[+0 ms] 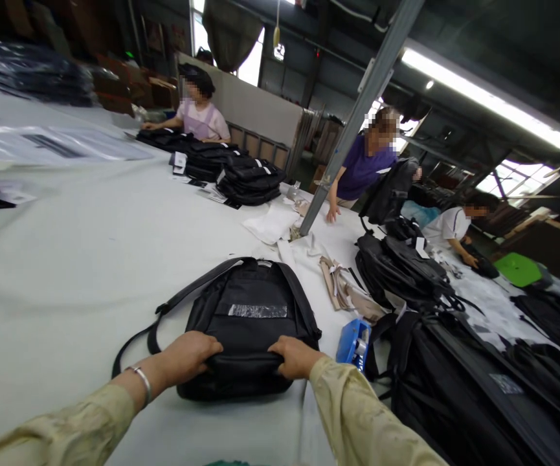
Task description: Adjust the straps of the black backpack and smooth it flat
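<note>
The black backpack point(250, 335) lies on the white table point(80, 272), in the lower middle of the frame. The left hand point(193, 355) and the right hand point(295, 357) pinch its fabric near the lower end, one at each side. Close to its right stands a blue object point(353, 342) (its exact kind is not clear), and several black bags point(454, 375) fill the lower right.

No text can be read; white marks point(361, 362) on the blue object point(346, 342) right of the right hand point(296, 357) are too small.
</note>
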Motion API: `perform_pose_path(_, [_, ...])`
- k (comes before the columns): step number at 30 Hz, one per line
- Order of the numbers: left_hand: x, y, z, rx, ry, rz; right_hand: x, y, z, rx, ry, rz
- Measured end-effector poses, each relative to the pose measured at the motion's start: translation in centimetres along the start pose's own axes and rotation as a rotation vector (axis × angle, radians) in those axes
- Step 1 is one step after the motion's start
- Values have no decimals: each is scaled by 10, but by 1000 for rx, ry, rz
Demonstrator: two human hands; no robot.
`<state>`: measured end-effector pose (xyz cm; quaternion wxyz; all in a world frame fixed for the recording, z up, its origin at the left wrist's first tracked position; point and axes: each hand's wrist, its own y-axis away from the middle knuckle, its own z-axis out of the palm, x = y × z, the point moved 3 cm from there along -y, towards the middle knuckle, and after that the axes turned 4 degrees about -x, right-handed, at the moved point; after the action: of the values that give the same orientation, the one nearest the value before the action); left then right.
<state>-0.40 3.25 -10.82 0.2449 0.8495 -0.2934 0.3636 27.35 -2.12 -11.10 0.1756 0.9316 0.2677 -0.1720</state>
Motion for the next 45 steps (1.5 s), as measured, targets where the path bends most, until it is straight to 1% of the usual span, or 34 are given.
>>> perform_pose_path(3, [15,-9,5,-26,-114,42,-32,-16,4,37,-109,-75])
perform_pose_path(5, [20,-11,11,-21,-160,51,-54,-34,12,58,-102,-40])
perform_pose_path(7, [18,-7,18,-4,-193,48,-70,-52,22,38,-15,18])
perform_pose_path(9, [6,7,29,32,-222,32,-80,-65,32,-11,84,29])
perform_pose_path(10, [-2,17,35,91,-236,21,-83,-69,36,-33,128,19])
perform_pose_path(11, [-13,28,43,178,-243,1,-85,-72,39,-50,166,3])
perform_pose_path(13, [-36,53,59,494,-232,-56,-86,-73,43,-72,222,-34])
perform_pose_path(14, [-47,64,69,642,-192,-114,-86,-71,44,-75,240,-49])
perform_pose_path(15, [-57,72,79,727,-129,-183,-85,-70,45,-72,249,-63])
perform_pose_path(16, [-64,76,89,771,-44,-251,-84,-68,45,-62,253,-73])
perform_pose_path(17, [-69,78,98,771,43,-306,-83,-65,45,-48,254,-82])
perform_pose_path(18, [-69,76,105,745,119,-341,-81,-63,44,-28,254,-89])
perform_pose_path(20, [-63,69,109,680,206,-366,-79,-58,43,31,249,-100])
perform_pose_path(23, [-49,60,103,619,212,-389,-75,-51,40,171,229,-98])
perform_pose_path(25, [-44,57,99,592,205,-426,-74,-48,39,267,195,-111])
perform_pose_path(27, [-43,56,98,543,180,-457,-73,-46,42,335,145,-133])
perform_pose_path(31, [-42,59,98,380,-7,-492,-71,-45,51,415,31,-131])
perform_pose_path(33, [-42,64,93,330,-130,-480,-70,-45,53,448,-33,-113])
perform_pose_path(34, [-42,66,88,324,-185,-455,-70,-45,53,467,-64,-99])
perform_pose_path(35, [-43,68,82,337,-235,-409,-69,-45,52,485,-93,-86])
perform_pose_path(36, [-43,70,73,379,-285,-345,-68,-45,52,501,-116,-75])
perform_pose_path(37, [-42,70,62,448,-338,-267,-67,-45,51,512,-132,-69])
perform_pose_path(39, [-37,68,36,596,-448,-76,-65,-46,51,517,-147,-73])
perform_pose_path(40, [-31,63,24,625,-508,30,-64,-46,51,516,-149,-79])
perform_pose_path(41, [-24,57,13,600,-568,134,-63,-47,51,516,-151,-83])
perform_pose_path(42, [-16,48,5,523,-623,230,-63,-47,50,518,-152,-85])
perform_pose_path(44, [3,30,-4,283,-691,368,-62,-46,48,517,-151,-82])
perform_pose_path(45, [10,22,-7,184,-704,398,-63,-44,46,502,-144,-78])
